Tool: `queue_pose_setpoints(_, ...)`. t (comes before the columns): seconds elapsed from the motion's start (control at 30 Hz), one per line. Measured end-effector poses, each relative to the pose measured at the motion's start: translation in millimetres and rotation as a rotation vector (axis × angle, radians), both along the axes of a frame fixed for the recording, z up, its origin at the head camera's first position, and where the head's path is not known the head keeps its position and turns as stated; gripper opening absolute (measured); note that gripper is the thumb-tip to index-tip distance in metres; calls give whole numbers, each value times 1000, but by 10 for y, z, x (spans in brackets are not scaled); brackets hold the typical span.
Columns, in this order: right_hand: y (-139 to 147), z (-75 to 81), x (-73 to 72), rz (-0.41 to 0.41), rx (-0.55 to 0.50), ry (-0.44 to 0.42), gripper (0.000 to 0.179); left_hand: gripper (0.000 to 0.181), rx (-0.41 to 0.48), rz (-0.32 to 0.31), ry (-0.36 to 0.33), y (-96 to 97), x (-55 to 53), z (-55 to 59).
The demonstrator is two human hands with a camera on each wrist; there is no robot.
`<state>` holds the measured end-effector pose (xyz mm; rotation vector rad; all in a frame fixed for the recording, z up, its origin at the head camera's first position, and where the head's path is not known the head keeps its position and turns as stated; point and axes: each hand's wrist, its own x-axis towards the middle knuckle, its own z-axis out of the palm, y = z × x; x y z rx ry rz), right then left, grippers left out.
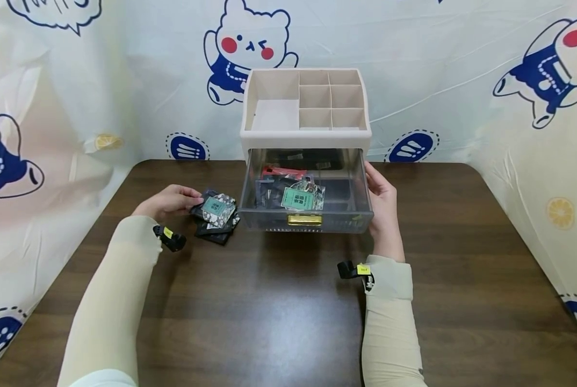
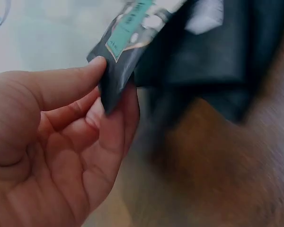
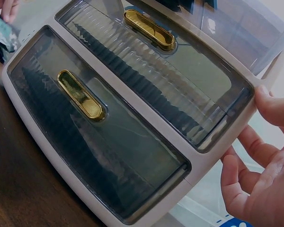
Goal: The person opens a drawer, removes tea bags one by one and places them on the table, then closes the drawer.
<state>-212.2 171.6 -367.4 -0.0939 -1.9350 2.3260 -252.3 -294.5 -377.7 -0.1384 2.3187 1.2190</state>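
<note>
A small black packet (image 1: 217, 208) with a green label is pinched at its edge between the thumb and fingers of my left hand (image 1: 172, 200). Its corner shows close up in the left wrist view, where the packet (image 2: 128, 35) is tilted. More dark packets (image 1: 216, 237) lie stacked beneath it, left of a white desktop drawer organizer (image 1: 305, 141). The organizer's grey see-through top drawer (image 1: 257, 219) is pulled out, with several packets (image 1: 288, 191) inside. My right hand (image 1: 384, 207) rests against the organizer's right side, its thumb and fingertips touching that side in the right wrist view.
Two lower drawers with gold handles (image 3: 81, 96) are closed. The organizer's top has open compartments (image 1: 315, 97). Behind the brown wooden table (image 1: 269, 301) hangs a pale cloth (image 1: 414, 48) printed with cartoon bears.
</note>
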Motion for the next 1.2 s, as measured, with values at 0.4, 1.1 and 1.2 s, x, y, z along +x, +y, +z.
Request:
queue_pose_setpoints(0.4,-4,19,-6,-10,-6,2,44,38,-146,-27,68,104,27,227)
queue_pose_setpoints(1.1,-9,0,0,9,-13,18,43,31,-469,-282,740,1161,323,2202)
queue_pose_setpoints(1.2,-1,3,1,10,-28,16,44,32,-493,-373,776,1373,425,2352)
